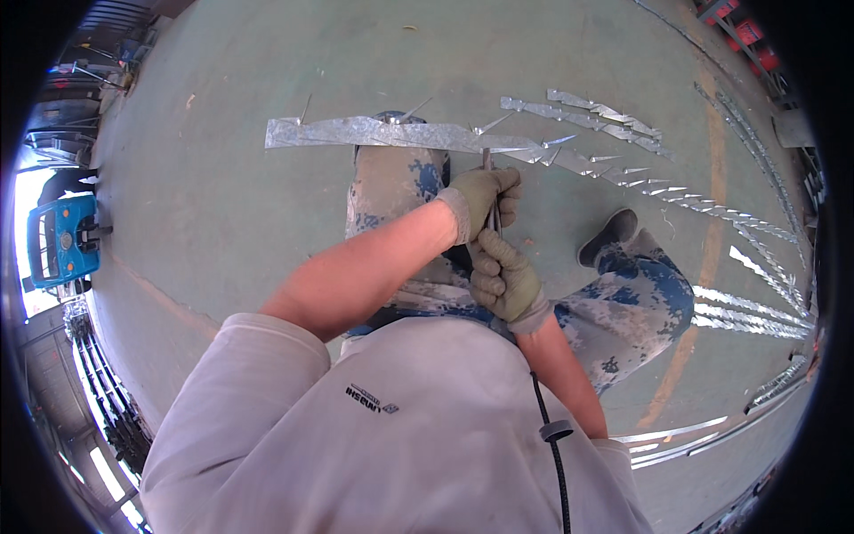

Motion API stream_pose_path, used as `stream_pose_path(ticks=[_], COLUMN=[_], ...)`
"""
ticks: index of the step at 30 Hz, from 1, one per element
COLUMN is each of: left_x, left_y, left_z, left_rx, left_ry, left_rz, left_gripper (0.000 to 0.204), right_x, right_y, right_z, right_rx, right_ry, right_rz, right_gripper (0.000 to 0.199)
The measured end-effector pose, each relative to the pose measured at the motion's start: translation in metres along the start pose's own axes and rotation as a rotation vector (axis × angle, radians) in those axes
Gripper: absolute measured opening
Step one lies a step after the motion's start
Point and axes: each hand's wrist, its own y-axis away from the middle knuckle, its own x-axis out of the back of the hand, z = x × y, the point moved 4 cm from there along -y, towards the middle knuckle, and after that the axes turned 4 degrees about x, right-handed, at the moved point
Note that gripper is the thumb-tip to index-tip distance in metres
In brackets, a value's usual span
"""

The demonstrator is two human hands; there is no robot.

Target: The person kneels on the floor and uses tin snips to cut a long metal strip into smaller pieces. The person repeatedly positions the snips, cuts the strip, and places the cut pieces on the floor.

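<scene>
A long silvery metal strip (391, 133) with pointed spikes standing up along it runs across in front of me, passing over my left knee and trailing off to the right. My left hand (485, 194), in an olive work glove, is closed round a narrow metal tool (487, 160) whose upper end meets the strip's near edge. Just below, my gloved right hand (507, 278) has its fingers curled at the tool's lower part. My gloves hide most of the tool, so its exact kind cannot be told.
Two shorter spiked strips (592, 120) lie on the green floor beyond. More spiked strips (747, 311) rest at the right, past my bent right leg (632, 311). A blue vehicle (67, 240) stands at the far left, and dark metal stock (102, 383) lies below it.
</scene>
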Motion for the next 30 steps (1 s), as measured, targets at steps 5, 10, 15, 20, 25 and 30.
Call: stream_pose_path(ticks=[5, 10, 15, 20, 25, 30], left_x=[-0.009, -0.003, 0.002, 0.009, 0.005, 0.013], left_y=[0.007, 0.001, -0.001, -0.027, -0.026, -0.025], left_z=[0.007, 0.002, -0.007, -0.024, -0.016, -0.016], left_rx=[0.110, 0.066, 0.020, 0.027, -0.010, -0.007], left_ry=[-0.087, -0.008, 0.226, 0.665, 0.677, 0.587], left_rz=[0.145, 0.053, -0.278, -0.945, -1.137, -0.867], left_gripper=[0.020, 0.023, 0.022, 0.029, 0.031, 0.031], right_x=[-0.011, -0.019, -0.040, -0.042, -0.056, -0.048], right_y=[0.005, 0.009, 0.015, 0.010, 0.016, 0.011], right_z=[-0.002, -0.007, -0.012, -0.009, -0.009, -0.009], right_rx=[0.010, 0.059, 0.150, 0.541, 0.399, 0.282], right_ry=[0.066, 0.133, 0.445, 0.982, 0.850, 0.677], right_rz=[0.076, 0.165, 0.440, 0.653, 0.650, 0.543], right_gripper=[0.022, 0.021, 0.026, 0.037, 0.033, 0.028])
